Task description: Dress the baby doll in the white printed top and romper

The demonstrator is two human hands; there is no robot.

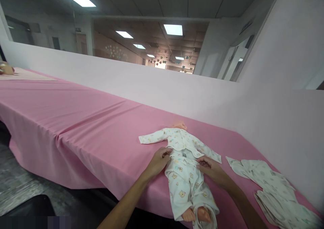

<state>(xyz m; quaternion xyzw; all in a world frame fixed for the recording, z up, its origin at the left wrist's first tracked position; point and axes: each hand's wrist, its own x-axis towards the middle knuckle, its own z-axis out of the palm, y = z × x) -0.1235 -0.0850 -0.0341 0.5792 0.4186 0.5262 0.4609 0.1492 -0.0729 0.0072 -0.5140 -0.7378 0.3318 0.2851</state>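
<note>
A baby doll (179,124) lies on its back on a pink-covered table, its feet toward me. It wears a white printed long-sleeved top (181,139) with the sleeves spread out. White printed pants (183,178) cover its legs, and its bare feet show at the cuffs. My left hand (161,159) has its fingers closed at the left side of the pants' waistband. At the right side of the waistband, my right hand (208,166) is also closed on the fabric. A strip of the doll's middle shows between top and pants.
Folded white printed clothes (274,188) lie at the right of the pink tablecloth (108,127). A white wall (162,90) with a wide window runs along the back edge. At the far left, a light cloth (30,74) carries a partly visible doll (6,68). A black seat (30,210) stands below.
</note>
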